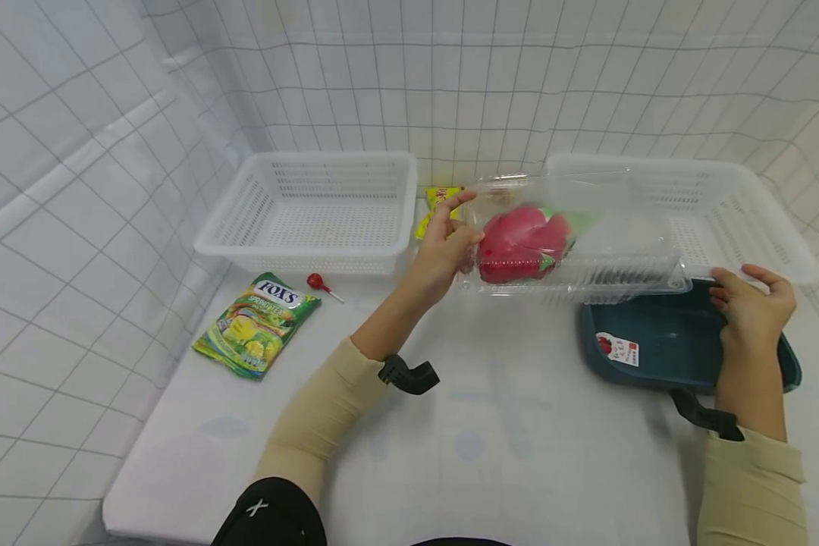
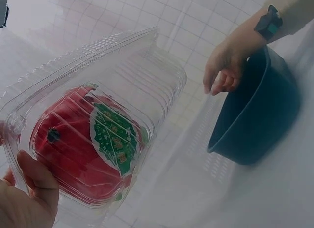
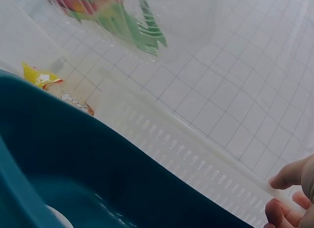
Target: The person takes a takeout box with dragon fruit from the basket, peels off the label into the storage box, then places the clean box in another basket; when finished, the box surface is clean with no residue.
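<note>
My left hand grips the left end of a clear plastic clamshell box, holding it raised in front of the right white basket. Inside the box, toward that end, lies a red fruit with green tips, like a dragon fruit; the left wrist view shows a green label on it. My right hand is over a dark teal basin, just off the box's right end. Its fingers hang loosely bent with nothing between them.
White perforated baskets stand at the back left and back right. Yellow packaging shows between them, partly behind my left hand. A green FOX'S candy bag and a red lollipop lie on the left of the table.
</note>
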{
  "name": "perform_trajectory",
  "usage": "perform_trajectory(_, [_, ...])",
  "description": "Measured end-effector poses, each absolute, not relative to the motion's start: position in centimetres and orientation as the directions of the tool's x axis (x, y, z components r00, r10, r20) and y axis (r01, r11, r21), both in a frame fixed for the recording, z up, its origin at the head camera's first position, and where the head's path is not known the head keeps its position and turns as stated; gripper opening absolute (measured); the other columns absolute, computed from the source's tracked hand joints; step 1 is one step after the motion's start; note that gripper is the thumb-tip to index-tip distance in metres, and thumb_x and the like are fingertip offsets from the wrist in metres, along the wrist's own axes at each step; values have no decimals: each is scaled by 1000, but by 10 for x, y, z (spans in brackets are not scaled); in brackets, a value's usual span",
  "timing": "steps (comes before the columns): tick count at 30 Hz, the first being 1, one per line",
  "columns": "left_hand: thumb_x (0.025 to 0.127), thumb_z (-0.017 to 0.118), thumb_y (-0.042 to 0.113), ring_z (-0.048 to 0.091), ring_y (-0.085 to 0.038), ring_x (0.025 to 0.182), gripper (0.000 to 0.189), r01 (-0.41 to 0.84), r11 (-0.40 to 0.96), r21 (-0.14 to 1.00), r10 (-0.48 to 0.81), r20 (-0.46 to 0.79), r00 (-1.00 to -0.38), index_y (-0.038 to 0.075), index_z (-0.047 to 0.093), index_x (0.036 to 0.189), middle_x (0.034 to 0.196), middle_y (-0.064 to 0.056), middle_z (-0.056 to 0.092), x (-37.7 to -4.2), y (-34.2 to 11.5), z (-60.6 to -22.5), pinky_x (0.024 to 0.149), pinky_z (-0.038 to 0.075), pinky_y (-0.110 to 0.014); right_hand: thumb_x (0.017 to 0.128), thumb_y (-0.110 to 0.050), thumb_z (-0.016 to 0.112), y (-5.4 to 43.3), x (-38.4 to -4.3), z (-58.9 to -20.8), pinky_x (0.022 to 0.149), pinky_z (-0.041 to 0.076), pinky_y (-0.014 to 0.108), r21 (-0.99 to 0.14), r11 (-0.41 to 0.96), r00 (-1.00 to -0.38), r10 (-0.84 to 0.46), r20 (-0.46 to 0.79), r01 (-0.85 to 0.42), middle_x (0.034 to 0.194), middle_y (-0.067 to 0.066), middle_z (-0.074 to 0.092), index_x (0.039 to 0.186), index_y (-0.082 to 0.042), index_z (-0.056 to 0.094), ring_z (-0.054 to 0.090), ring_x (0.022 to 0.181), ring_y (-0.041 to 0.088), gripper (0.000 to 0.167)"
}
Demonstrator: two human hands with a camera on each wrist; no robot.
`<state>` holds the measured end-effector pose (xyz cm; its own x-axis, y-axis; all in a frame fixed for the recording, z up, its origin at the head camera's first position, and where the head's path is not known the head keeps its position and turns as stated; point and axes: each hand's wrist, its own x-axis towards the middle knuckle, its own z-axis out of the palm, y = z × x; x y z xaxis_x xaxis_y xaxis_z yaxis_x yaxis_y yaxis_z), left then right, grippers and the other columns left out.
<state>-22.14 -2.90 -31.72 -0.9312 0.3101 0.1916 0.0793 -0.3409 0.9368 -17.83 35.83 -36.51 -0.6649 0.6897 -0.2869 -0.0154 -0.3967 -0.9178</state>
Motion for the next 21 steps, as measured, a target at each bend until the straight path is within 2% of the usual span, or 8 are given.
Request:
perform_trajectory(9, [94, 51, -2, 39, -12, 55, 53, 45, -373, 927, 333, 179, -926, 7, 36, 144, 79, -6, 45, -241, -11, -310, 50, 38, -18, 77, 4, 77, 359, -179, -366, 43, 48, 19, -925, -381, -675, 685, -276, -8, 59, 1, 63, 103, -15, 46, 58, 41, 13, 45])
perform_trajectory(18, [95, 52, 1, 39, -15, 56, 48, 21, -360, 933, 343, 153, -927, 15, 43, 140, 80, -8, 48, -262, 10, -305, 52, 40, -20, 77, 1, 78, 359, -177, -366, 45, 48, 19, -925, -380, -688, 673, -273, -6, 62, 0, 65, 105, -16, 46, 58, 43, 13, 46])
perform_trajectory(21, [94, 52, 2, 43, -16, 59, 48, 34, -339, 940, 345, 158, -925, 15, 43, 139, 83, -8, 52, -271, 19, -302, 55, 46, -20, 77, 2, 78, 359, -176, -365, 44, 48, 19, -925, -379, -687, 674, -272, -6, 61, 0, 65, 104, -16, 46, 58, 42, 13, 45])
